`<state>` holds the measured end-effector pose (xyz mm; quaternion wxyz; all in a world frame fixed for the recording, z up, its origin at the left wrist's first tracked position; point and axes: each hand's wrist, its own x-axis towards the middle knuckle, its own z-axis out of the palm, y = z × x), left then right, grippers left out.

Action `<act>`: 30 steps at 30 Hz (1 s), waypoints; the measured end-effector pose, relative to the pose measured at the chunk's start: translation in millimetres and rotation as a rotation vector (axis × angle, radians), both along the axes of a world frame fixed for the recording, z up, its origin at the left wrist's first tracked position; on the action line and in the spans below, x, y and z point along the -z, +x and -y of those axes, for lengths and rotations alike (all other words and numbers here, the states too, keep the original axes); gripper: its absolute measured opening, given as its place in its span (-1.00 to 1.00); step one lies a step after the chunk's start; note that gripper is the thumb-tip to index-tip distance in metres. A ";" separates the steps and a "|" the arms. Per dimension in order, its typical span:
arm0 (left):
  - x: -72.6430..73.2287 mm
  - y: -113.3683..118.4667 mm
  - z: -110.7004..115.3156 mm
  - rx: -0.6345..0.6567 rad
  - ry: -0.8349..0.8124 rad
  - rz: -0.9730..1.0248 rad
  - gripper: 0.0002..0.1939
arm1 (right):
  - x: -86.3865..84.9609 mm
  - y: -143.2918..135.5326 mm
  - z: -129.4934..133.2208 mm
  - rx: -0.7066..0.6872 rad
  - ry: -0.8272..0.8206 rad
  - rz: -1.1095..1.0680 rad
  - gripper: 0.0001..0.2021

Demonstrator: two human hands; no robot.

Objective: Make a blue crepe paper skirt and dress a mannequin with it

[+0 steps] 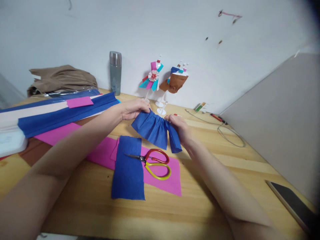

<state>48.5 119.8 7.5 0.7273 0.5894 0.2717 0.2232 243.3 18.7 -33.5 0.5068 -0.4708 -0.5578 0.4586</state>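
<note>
Between my two hands hangs a strip of blue crepe paper (152,128), gathered into pleats along its top edge and flaring out below. My left hand (136,108) pinches its upper left corner. On the other side, my right hand (178,126) grips the top near the right end, where a separate-looking flap hangs down. Below the held strip, scissors (157,164) with one red and one yellow handle lie across a flat blue paper piece (128,183) and a pink paper sheet (172,185). The scissor blades point left and are slightly apart.
Folded blue paper (67,115) and pink paper (100,156) spread over the left side. A thermos (115,73), brown cloth (62,78) and small decorated stands (153,78) are along the wall. A cable (225,138) and a phone (287,200) lie right.
</note>
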 end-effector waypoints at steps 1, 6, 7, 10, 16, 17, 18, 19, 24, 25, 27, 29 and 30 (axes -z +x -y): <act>0.1 0.4 0.4 0.008 0.000 -0.001 -0.81 | -0.2 -0.6 0.6 0.013 0.011 0.000 -0.45; 4.5 2.0 -1.1 0.071 0.001 0.020 -0.83 | -0.4 -5.3 2.6 0.070 -0.008 0.013 -0.52; 5.1 1.9 -1.7 0.074 0.002 0.016 -0.83 | -0.6 -5.4 2.4 0.062 -0.007 0.006 -0.52; 4.7 0.4 -2.6 0.058 0.014 -0.008 -0.83 | -1.7 -2.8 0.4 0.021 0.017 -0.025 -0.47; -0.3 -4.5 -0.9 0.037 0.040 -0.069 -0.80 | -0.7 7.6 -5.7 -0.089 -0.024 -0.027 -0.39; -0.9 -5.5 -1.1 0.040 0.050 -0.094 -0.80 | 0.3 9.5 -6.6 -0.080 -0.020 -0.021 -0.41; -1.5 -6.6 -1.5 0.048 0.061 -0.117 -0.81 | 1.4 11.4 -7.4 -0.072 -0.015 -0.014 -0.43; -2.1 -7.8 -2.1 0.058 0.070 -0.135 -0.81 | 2.6 13.2 -8.2 -0.067 -0.010 -0.006 -0.46; -5.7 -11.2 -3.4 0.059 0.105 -0.210 -0.82 | 5.6 19.9 -10.4 -0.176 -0.058 0.105 -0.65; -7.0 -11.1 -2.6 0.046 0.111 -0.220 -0.81 | 5.1 20.9 -10.4 -0.195 -0.072 0.125 -0.69; -10.6 -10.9 0.2 0.017 0.123 -0.225 -0.80 | 2.5 23.2 -9.5 -0.200 -0.084 0.154 -0.76; -15.7 -11.3 3.9 -0.008 0.133 -0.213 -0.78 | -2.0 25.7 -7.5 -0.178 -0.072 0.207 -0.79; -18.7 -12.0 5.8 -0.023 0.139 -0.203 -0.77 | -4.5 26.9 -6.2 -0.181 -0.062 0.257 -0.81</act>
